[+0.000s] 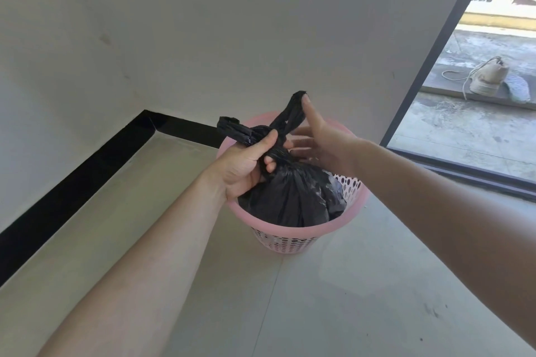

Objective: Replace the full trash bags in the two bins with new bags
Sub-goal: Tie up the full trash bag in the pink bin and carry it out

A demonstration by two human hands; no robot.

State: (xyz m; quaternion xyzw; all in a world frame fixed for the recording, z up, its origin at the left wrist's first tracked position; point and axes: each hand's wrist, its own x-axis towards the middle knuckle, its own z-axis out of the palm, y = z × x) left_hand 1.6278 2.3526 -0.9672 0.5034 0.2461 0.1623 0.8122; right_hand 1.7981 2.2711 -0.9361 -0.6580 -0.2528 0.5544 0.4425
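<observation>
A pink perforated bin point(293, 240) stands on the floor near the wall corner. Inside it sits a full black trash bag point(293, 197), its top gathered into a knot with two twisted tails sticking up. My left hand point(246, 162) is closed around the knotted neck and the left tail. My right hand point(319, 139) hovers just right of the knot, fingers spread, with its thumb resting against the upright right tail. Only this one bin is in view.
White walls with a black skirting point(87, 171) run behind and to the left. A dark-framed glass door point(435, 52) stands at the right, with a shoe point(487, 78) outside on the concrete. Pale tiled floor point(333, 298) lies in front of the bin.
</observation>
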